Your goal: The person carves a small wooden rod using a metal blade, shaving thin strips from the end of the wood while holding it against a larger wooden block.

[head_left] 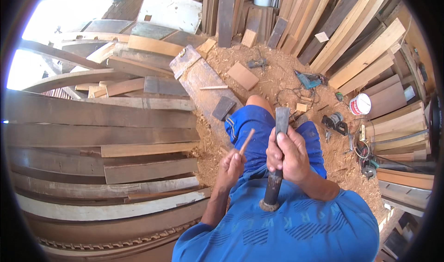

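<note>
My right hand (291, 155) is wrapped round a wide chisel (282, 119), its flat metal blade pointing up and away from me. The chisel's dark handle runs back toward my chest, and its end is frayed and brown. My left hand (231, 167) pinches a thin wooden stick (247, 141), which slants up to the right, apart from the chisel. Both hands are above my lap, over blue shorts. Beyond my left hand, a dark block (224, 108) lies on a worn plank (208, 81), along with another thin wooden strip (213, 87).
Long boards (101, 134) are stacked at my left, and more planks (314, 21) lean at the back and right. Shavings cover the floor (277, 70). On it lie a flat wood piece (243, 76), a teal power tool (309, 80), a circular saw (335, 122) and a white bucket (360, 104).
</note>
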`<state>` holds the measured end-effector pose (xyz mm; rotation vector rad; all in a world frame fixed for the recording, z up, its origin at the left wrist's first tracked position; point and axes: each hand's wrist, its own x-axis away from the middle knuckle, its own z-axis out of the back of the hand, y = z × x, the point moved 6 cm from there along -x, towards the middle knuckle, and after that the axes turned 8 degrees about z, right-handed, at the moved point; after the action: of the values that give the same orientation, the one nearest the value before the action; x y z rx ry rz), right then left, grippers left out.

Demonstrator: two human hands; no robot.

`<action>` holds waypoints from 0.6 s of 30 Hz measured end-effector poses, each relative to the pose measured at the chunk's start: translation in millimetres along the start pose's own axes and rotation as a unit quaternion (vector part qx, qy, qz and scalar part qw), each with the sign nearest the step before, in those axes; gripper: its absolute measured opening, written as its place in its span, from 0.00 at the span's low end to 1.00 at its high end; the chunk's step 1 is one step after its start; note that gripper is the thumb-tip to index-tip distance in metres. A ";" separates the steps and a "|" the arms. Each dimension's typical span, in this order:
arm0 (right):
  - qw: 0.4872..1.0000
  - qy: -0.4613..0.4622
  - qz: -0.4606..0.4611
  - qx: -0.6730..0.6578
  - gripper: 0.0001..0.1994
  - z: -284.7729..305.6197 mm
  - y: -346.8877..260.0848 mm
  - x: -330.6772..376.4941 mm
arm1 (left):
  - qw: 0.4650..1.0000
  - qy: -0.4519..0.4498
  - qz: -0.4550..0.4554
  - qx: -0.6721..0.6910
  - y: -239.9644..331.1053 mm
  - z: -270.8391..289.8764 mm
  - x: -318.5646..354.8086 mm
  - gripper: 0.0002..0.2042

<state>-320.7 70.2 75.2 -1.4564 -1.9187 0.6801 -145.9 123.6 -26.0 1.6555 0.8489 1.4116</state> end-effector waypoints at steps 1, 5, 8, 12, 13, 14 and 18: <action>1.000 0.013 -0.014 -0.009 0.09 3.7 6.0 -4.1 | 0.995 -0.001 -0.022 0.099 5.1 -1.2 -7.9 0.15; 0.995 0.009 -0.087 -0.050 0.08 -2.8 31.5 -19.3 | 0.967 0.009 -0.056 0.246 37.7 -11.6 -50.3 0.15; 0.991 -0.045 -0.122 -0.045 0.08 -22.1 48.8 -17.5 | 0.962 0.011 -0.061 0.267 62.3 -14.5 -65.0 0.16; 0.987 -0.077 -0.141 -0.032 0.08 -30.8 56.0 -9.2 | 0.986 0.081 -0.056 0.136 72.9 -5.5 -59.6 0.17; 0.988 -0.079 -0.127 -0.023 0.09 -30.7 51.4 -6.0 | 0.991 0.073 -0.104 0.051 84.4 -8.9 -53.4 0.17; 0.988 -0.078 -0.128 -0.023 0.09 -29.5 49.1 -3.1 | 0.986 0.065 -0.151 -0.034 92.0 -13.1 -47.6 0.17; 0.990 -0.085 -0.113 -0.028 0.10 -27.5 44.8 3.0 | 0.988 0.060 -0.139 0.021 66.1 -12.9 -35.2 0.15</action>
<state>-272.1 85.4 61.7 -1.2221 -2.2090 0.6661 -164.3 63.6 17.0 1.4287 1.1370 1.3138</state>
